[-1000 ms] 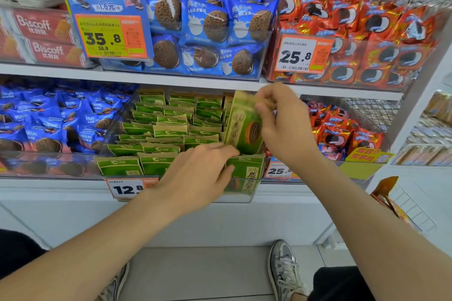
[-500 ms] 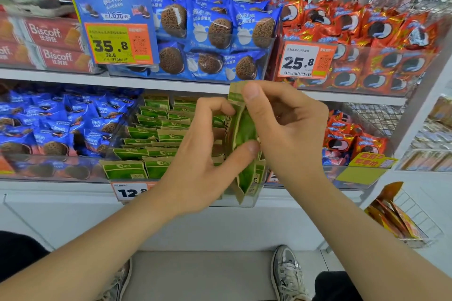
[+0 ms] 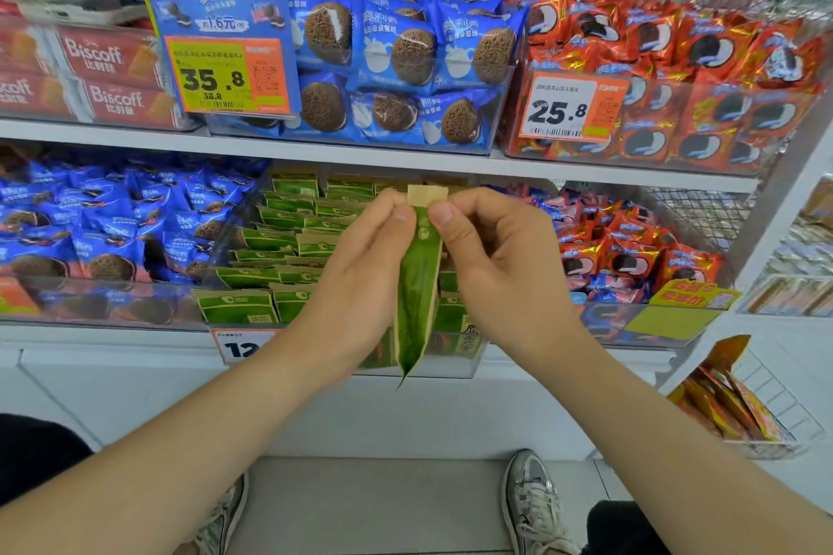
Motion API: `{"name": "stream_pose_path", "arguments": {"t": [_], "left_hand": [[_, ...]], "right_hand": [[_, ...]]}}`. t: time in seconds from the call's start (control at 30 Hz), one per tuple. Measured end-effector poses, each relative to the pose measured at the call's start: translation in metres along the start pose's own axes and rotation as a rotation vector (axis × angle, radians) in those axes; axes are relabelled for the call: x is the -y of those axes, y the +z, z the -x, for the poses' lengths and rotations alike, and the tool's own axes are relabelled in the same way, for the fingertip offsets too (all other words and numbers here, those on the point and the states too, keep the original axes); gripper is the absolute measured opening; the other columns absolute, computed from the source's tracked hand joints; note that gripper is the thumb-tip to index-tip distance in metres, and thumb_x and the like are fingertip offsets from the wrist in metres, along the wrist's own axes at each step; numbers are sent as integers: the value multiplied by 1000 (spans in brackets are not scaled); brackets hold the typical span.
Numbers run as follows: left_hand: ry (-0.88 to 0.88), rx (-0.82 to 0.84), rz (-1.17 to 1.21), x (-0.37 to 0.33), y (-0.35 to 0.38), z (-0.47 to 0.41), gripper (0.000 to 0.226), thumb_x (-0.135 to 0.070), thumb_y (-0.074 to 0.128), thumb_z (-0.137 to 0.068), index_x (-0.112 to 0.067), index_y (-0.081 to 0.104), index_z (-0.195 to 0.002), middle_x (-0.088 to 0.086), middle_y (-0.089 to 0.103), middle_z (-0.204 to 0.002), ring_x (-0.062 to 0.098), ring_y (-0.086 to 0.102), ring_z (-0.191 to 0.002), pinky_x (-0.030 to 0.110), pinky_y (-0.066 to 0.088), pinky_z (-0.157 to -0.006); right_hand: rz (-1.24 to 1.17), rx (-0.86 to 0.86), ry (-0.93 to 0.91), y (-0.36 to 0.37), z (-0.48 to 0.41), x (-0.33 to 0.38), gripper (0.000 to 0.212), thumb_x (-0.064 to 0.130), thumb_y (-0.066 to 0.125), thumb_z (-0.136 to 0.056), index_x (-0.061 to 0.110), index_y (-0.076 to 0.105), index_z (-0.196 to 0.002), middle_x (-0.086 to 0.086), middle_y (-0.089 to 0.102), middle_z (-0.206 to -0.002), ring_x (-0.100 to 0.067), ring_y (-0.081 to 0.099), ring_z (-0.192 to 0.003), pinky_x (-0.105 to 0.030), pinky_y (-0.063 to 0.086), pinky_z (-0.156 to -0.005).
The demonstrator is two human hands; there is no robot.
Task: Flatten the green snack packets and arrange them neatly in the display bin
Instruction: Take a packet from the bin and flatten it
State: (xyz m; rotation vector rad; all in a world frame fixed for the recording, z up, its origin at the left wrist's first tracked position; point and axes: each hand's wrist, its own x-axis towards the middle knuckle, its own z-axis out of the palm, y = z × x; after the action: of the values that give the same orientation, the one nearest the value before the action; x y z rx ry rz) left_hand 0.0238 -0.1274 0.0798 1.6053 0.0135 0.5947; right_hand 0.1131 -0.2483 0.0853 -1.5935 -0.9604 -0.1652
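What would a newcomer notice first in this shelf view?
Dead centre, the left hand and right hand pinch one green snack packet edge-on, before the display bin on the lower shelf. Above, blue cookie packs sit beside a 35.8 price tag, red-orange packs to their right.

Green packet (image 3: 417,284) between both hands
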Motion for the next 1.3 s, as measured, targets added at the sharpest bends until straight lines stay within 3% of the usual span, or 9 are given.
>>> {"name": "stream_pose_path", "arguments": {"t": [0.1, 0.33, 0.43, 0.53, 0.6, 0.77, 0.93, 1.1, 1.3], "left_hand": [[41, -23, -110, 1, -4, -2, 30, -28, 41, -115, -14, 57, -95, 9, 53, -84, 15, 50, -81, 34, 43, -75], [-111, -223, 167, 4, -16, -14, 37, -41, 42, -115, -14, 68, -116, 25, 68, -117, 38, 69, -112, 63, 53, -106], [-185, -233, 250, 4, -16, -12, 38, -43, 42, -114, -23, 72, -125, 16, 74, -122, 34, 71, -119, 62, 55, -105], [-154, -190, 191, 2, -14, -10, 41, -43, 51, -110, -6, 67, -120, 23, 72, -111, 40, 71, -108, 66, 53, -104], [-97, -159, 109, 3, -15, -9, 41, -38, 56, -109, 3, 61, -108, 20, 70, -100, 33, 70, -96, 60, 59, -97], [94, -2, -270, 7, -15, 4, 23, -27, 67, -104, -14, 75, -86, 0, 76, -86, 20, 75, -88, 38, 62, -82], [121, 53, -357, 9, -18, 7, 16, -15, 73, -98, -19, 82, -85, -17, 80, -91, -4, 67, -120, 22, 55, -99], [58, 36, -264, 10, -21, 4, 18, -12, 73, -99, -19, 78, -84, -12, 80, -96, -2, 68, -118, 32, 54, -99], [86, -38, -367, 10, -22, 5, 22, -6, 69, -94, -19, 75, -77, -16, 79, -92, 0, 74, -99, 19, 55, -83]], "right_hand": [[1, -13, 16, -2, 0, 2, 19, 27, 71, -102, 17, 74, -87, -5, 71, -72, -33, 64, -69, -49, 56, -63], [226, 320, 73, 0, 8, 4, 56, 40, 88, -80, 37, 54, -124, 13, 63, -119, -7, 59, -112, -25, 50, -86], [162, 364, 112, 0, 8, 6, 52, 32, 85, -87, 39, 51, -126, 18, 66, -110, -3, 67, -96, -17, 53, -76], [8, 285, 134, 3, 5, 3, 37, 25, 83, -91, 29, 54, -114, 5, 72, -103, -20, 74, -86, -38, 61, -67], [-27, 136, 131, 7, 4, 0, 29, 30, 80, -92, 23, 53, -101, -3, 72, -94, -27, 72, -82, -50, 60, -68], [-3, -61, 195, 6, 2, -3, 39, 39, 66, -104, 15, 53, -75, 11, 53, -58, -8, 49, -54, -25, 39, -55], [12, -49, 187, 0, 1, -4, 48, 43, 67, -102, 22, 59, -59, 7, 53, -52, -12, 45, -51, -27, 39, -53], [45, 24, 178, -4, 0, -6, 39, 42, 73, -99, 18, 74, -69, -6, 72, -67, -34, 70, -69, -53, 60, -67], [71, 147, 206, -7, 1, -5, 19, 15, 77, -93, 15, 75, -75, 8, 81, -93, -7, 77, -87, -40, 66, -81]]}}
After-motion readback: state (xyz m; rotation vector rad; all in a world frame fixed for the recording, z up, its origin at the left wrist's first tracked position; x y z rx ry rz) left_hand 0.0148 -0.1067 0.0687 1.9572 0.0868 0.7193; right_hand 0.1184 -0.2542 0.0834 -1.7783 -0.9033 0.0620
